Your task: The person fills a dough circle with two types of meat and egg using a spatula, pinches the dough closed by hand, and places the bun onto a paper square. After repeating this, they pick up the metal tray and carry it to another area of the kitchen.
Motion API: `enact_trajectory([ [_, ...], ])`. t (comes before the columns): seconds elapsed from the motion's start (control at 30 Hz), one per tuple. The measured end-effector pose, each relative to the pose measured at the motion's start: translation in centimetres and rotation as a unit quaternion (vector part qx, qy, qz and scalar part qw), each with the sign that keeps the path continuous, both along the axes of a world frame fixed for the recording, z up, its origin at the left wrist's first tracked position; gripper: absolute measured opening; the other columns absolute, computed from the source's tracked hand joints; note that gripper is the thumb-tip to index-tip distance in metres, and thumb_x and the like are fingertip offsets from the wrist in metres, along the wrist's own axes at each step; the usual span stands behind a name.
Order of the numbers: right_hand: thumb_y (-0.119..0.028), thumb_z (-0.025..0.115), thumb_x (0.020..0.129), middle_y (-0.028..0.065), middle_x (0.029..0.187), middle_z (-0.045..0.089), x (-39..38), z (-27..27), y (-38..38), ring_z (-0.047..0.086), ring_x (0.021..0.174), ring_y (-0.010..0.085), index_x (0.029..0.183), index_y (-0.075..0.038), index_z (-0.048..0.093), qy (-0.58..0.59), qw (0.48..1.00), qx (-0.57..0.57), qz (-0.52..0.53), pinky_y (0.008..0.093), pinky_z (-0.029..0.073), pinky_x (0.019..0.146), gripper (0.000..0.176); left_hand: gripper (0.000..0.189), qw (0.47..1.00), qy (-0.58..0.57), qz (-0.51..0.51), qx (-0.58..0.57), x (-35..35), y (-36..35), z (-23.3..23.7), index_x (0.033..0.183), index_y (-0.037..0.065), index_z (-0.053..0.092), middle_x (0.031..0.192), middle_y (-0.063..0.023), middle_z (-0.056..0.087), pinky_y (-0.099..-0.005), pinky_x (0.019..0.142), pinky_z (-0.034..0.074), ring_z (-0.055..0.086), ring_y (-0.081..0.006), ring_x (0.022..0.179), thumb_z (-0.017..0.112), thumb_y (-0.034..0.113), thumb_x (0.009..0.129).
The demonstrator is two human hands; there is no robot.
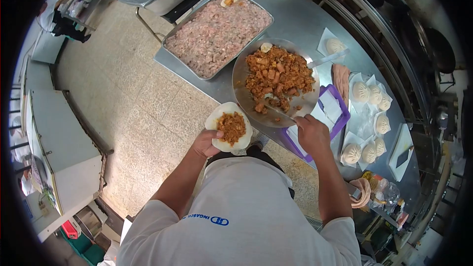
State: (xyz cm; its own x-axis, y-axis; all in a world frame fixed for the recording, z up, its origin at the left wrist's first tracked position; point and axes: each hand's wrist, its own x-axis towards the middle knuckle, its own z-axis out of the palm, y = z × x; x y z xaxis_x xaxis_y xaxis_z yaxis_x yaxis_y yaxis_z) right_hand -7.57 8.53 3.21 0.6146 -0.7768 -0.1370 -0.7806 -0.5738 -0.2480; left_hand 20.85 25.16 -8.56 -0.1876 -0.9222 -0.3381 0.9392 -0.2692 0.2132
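My left hand (206, 143) holds a round dough wrapper (215, 117), its thumb over the rim. A mound of orange-brown chunky filling (231, 129) lies in the wrapper's middle. My right hand (312, 132) is closed around the handle of a thin metal utensil (282, 112). That utensil's far end reaches into the big metal bowl (241, 76), partly covered by the brown meat filling (276, 74); its exact shape is hidden. A second, flat-handled metal utensil (329, 58) rests over the bowl's right rim. A small pale dough piece (266, 47) sits at the bowl's far edge.
A tray of pink minced filling (217, 32) stands behind the bowl. Right of it are a purple tray (345, 113) with white papers, a cloth (341, 80), and several pleated buns (361, 91) on paper. A white board (401, 152) and bottles (389, 193) lie farther right.
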Motion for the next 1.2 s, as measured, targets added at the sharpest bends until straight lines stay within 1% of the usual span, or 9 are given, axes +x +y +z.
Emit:
enact_trajectory([
  [0.13,-0.005,0.064,0.081,0.0103,0.086,0.065,-0.5,-0.6,2.2,0.067,0.077,0.0307,0.104,-0.009,0.07,-0.035,0.999,0.017,-0.008,0.0428,0.055,0.068,0.025,0.068,1.0,-0.018,0.008,-0.003,-0.9,-1.0,0.2,0.141,0.0,0.043,0.135,-0.0191,0.056,-0.0486,0.108,0.045,0.057,-0.034,0.124,0.07,0.005,0.079],
  [0.2,-0.003,0.065,0.079,0.009,0.085,0.064,-0.4,-1.2,3.1,0.066,0.076,0.0301,0.105,-0.01,0.07,-0.082,0.996,-0.017,-0.02,0.0426,0.055,0.068,0.028,0.067,1.0,-0.027,0.012,-0.002,-1.4,-1.3,0.2,0.14,0.0,0.043,0.134,-0.0189,0.057,-0.0487,0.107,0.046,0.058,-0.034,0.123,0.07,0.005,0.08],
  [0.33,-0.004,0.066,0.078,0.0085,0.086,0.064,0.0,-1.3,3.0,0.066,0.076,0.0301,0.105,-0.01,0.07,-0.063,0.996,-0.059,-0.022,0.0429,0.055,0.067,0.028,0.067,1.0,-0.011,0.012,0.016,-2.1,-1.6,-0.1,0.141,0.001,0.043,0.134,-0.0184,0.056,-0.0496,0.108,0.045,0.056,-0.034,0.125,0.071,0.006,0.08],
  [0.63,-0.004,0.065,0.079,0.0113,0.087,0.064,0.6,-0.1,3.8,0.066,0.075,0.0311,0.106,-0.009,0.069,-0.043,0.998,0.022,-0.043,0.0424,0.055,0.066,0.028,0.065,1.0,-0.003,0.014,0.001,-2.5,-1.6,0.2,0.14,0.002,0.043,0.134,-0.0179,0.057,-0.0493,0.106,0.047,0.058,-0.0338,0.123,0.069,0.004,0.082],
  [0.73,-0.004,0.065,0.081,0.012,0.086,0.065,0.3,0.0,5.2,0.066,0.074,0.032,0.105,-0.008,0.069,-0.089,0.994,0.04,-0.056,0.0417,0.054,0.065,0.025,0.068,1.0,-0.006,0.017,0.007,-2.8,-1.6,0.6,0.142,0.002,0.041,0.135,-0.0181,0.056,-0.0489,0.107,0.046,0.057,-0.0335,0.124,0.07,0.005,0.08],
  [0.8,-0.004,0.064,0.083,0.0122,0.084,0.064,0.4,0.1,6.3,0.066,0.075,0.0309,0.104,-0.008,0.07,-0.188,0.975,0.089,-0.079,0.0408,0.052,0.064,0.023,0.072,1.0,-0.007,0.019,0.014,-3.0,-1.4,1.3,0.143,0.002,0.04,0.136,-0.0184,0.055,-0.0487,0.109,0.045,0.056,-0.0333,0.124,0.072,0.006,0.079],
  [0.93,-0.003,0.065,0.083,0.0109,0.086,0.062,1.5,0.7,8.0,0.064,0.075,0.0291,0.106,-0.008,0.071,-0.224,0.967,0.119,-0.036,0.0397,0.052,0.064,0.024,0.075,0.999,-0.006,0.044,-0.013,-2.8,-1.0,3.0,0.145,0.004,0.038,0.139,-0.0179,0.052,-0.0504,0.109,0.044,0.054,-0.0341,0.127,0.072,0.007,0.078],
  [1.03,-0.003,0.066,0.084,0.0097,0.088,0.059,2.6,1.0,8.5,0.061,0.072,0.0266,0.109,-0.009,0.071,-0.199,0.977,0.073,-0.02,0.0375,0.051,0.064,0.026,0.076,0.996,-0.027,0.074,-0.04,-1.9,-1.2,4.2,0.145,0.004,0.038,0.14,-0.0179,0.051,-0.0514,0.109,0.044,0.053,-0.0347,0.128,0.073,0.008,0.077],
  [1.2,-0.003,0.068,0.083,0.0107,0.088,0.054,4.1,2.0,8.4,0.057,0.069,0.0241,0.113,-0.009,0.071,-0.284,0.958,0.028,-0.037,0.0341,0.049,0.06,0.031,0.077,0.989,-0.061,0.124,-0.056,-0.5,-2.6,6.8,0.145,0.005,0.039,0.139,-0.0177,0.052,-0.0511,0.108,0.045,0.053,-0.0345,0.128,0.074,0.01,0.077],
])
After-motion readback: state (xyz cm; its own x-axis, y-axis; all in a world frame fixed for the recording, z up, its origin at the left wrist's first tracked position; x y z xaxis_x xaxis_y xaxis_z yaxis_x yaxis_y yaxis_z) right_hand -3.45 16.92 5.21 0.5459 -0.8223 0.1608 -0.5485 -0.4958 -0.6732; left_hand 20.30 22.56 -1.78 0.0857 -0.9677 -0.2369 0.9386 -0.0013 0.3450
